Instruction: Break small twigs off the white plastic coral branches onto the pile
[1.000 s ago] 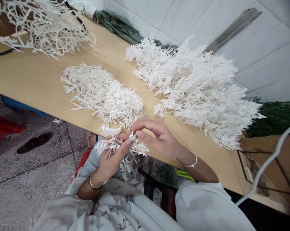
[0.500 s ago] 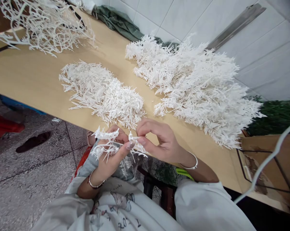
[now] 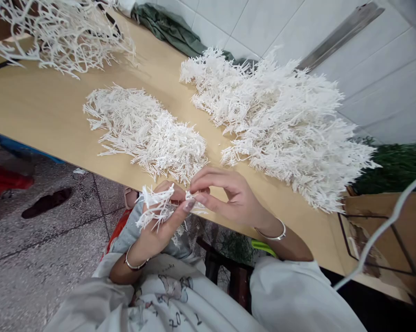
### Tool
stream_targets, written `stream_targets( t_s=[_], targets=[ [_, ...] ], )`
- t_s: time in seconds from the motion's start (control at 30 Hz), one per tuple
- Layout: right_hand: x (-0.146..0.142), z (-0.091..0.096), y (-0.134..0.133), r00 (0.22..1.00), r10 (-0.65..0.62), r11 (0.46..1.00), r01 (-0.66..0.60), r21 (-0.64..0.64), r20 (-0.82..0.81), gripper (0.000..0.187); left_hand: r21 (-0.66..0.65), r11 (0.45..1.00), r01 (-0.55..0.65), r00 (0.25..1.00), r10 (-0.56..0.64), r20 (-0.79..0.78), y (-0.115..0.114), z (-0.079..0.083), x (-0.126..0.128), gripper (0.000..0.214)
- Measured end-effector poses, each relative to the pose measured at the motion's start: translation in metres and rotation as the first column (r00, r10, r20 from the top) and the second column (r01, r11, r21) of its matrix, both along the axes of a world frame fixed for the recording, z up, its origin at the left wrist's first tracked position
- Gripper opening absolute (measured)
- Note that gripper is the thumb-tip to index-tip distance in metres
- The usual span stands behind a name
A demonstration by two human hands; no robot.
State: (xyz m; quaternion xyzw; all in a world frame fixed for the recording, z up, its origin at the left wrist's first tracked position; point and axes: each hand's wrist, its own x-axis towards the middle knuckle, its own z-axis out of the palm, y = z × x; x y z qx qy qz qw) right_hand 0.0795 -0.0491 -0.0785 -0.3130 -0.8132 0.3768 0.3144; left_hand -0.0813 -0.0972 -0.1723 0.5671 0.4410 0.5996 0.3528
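Observation:
My left hand (image 3: 159, 226) is closed round a small bunch of white plastic sprigs (image 3: 154, 207), held just off the near edge of the wooden table (image 3: 45, 115). My right hand (image 3: 228, 196) pinches the right end of the same bunch, thumb and forefinger pressed together against my left thumb. Both wrists wear thin silver bangles. Just beyond my hands lies a flat pile of short white sprigs (image 3: 149, 131).
A large heap of bushy white branches (image 3: 284, 124) fills the table's right side. Bare white stems (image 3: 55, 32) lie at the far left, with a green cloth (image 3: 169, 30) by the tiled wall. A white wire (image 3: 377, 235) curves at the right. Speckled floor lies at left.
My right fingers have closed in on the bunch and pinched its end tighter. The sprigs now sit more gathered in my left hand. The view has shifted slightly.

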Motion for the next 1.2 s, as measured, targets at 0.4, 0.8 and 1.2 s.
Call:
stream_targets(
  t_s=[0.4, 0.8, 1.2],
  targets=[
    [0.006, 0.003, 0.001, 0.984, 0.173, 0.841, -0.120, -0.527, 0.052, 0.020, -0.259, 0.860, 0.439, 0.866, -0.329, 0.377, 0.011, 0.016, -0.001, 0.018],
    [0.002, -0.004, 0.001, 0.981, 0.185, 0.806, -0.188, -0.562, -0.063, 0.034, -0.283, 0.679, 0.678, 0.701, -0.480, 0.527, 0.017, 0.011, -0.012, 0.023],
    [-0.005, -0.021, -0.007, 0.953, 0.119, 0.735, -0.273, -0.621, -0.278, 0.036, -0.076, 0.356, 0.932, 0.219, -0.381, 0.898, 0.023, 0.014, 0.001, 0.043]
  ],
)
